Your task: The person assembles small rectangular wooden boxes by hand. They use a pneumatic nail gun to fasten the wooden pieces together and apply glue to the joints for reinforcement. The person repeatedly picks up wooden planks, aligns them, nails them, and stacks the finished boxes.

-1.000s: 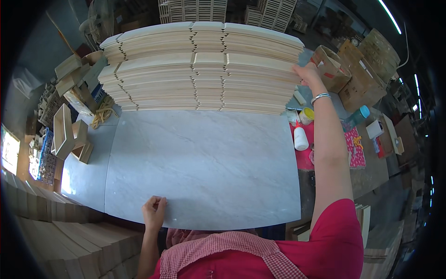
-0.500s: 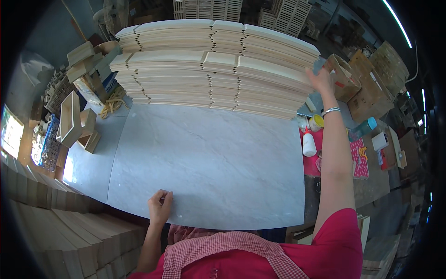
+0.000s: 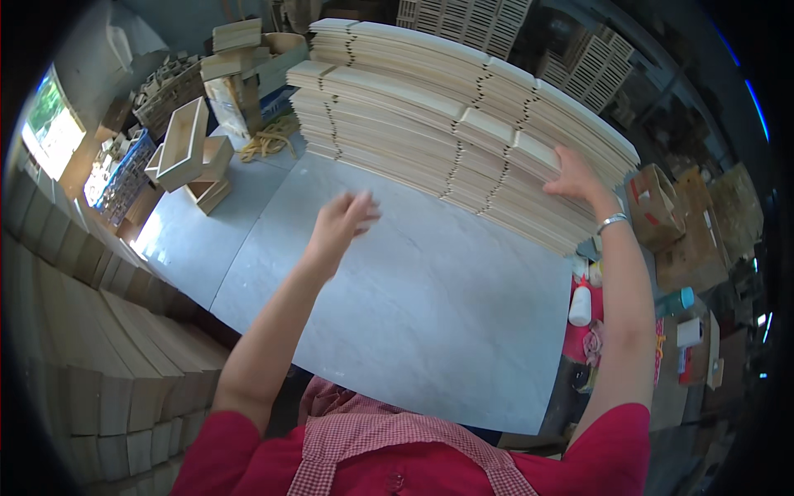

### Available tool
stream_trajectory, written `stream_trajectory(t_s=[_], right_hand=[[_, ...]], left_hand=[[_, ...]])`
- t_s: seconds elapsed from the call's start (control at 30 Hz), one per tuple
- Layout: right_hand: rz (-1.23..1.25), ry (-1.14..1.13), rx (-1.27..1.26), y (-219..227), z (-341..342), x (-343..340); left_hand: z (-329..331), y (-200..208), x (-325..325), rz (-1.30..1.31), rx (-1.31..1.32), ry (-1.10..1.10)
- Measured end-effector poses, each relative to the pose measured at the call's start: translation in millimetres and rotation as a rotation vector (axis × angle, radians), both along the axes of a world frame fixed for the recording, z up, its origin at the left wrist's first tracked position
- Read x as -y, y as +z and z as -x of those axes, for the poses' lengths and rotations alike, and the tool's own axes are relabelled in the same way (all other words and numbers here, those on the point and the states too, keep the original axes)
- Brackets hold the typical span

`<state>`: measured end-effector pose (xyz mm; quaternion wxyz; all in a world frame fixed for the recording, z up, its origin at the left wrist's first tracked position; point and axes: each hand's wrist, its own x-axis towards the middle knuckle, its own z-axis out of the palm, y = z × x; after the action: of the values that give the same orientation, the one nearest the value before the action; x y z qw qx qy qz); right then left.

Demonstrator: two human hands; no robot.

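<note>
My left hand [image 3: 341, 221] is raised over the grey marbled tabletop [image 3: 397, 298]. Its fingertips are blurred, but the fingers look apart and nothing shows in them. At the right end of the front stack of pale wooden boards [image 3: 397, 140], my right hand [image 3: 576, 178] grips the edge of an upper board. One finger lies on top and the thumb on the front side; the other fingers are partly hidden. A second, taller-looking stack of pale boards [image 3: 430, 45] stands right behind. The boards have notched edges.
Small wooden boxes [image 3: 184, 147] and a yellow strap bundle [image 3: 266, 144] lie at the left. A white glue bottle [image 3: 581, 306] with a red tip stands at the right, near a teal bottle [image 3: 674, 302] and cardboard boxes [image 3: 691, 240]. Wood pieces [image 3: 107, 347] are piled lower left.
My left hand has risen from the near table edge towards the boards, its fingers loosening. My right hand has moved onto the front stack's right end. The view has swung, shifting the stacks rightward.
</note>
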<state>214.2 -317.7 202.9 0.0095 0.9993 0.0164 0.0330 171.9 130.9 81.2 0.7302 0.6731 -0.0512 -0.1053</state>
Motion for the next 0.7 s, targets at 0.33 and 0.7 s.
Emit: stream_trajectory(t_s=[0.33,0.7], right_hand=[[0.062,-0.004,0.183,21,137,-88],[-0.253,-0.019,-0.094,-147,358,-173]], left_hand=[[-160,54,50,0.739,-0.444,0.178],[134,-88,-65,0.628,-0.617,0.262]])
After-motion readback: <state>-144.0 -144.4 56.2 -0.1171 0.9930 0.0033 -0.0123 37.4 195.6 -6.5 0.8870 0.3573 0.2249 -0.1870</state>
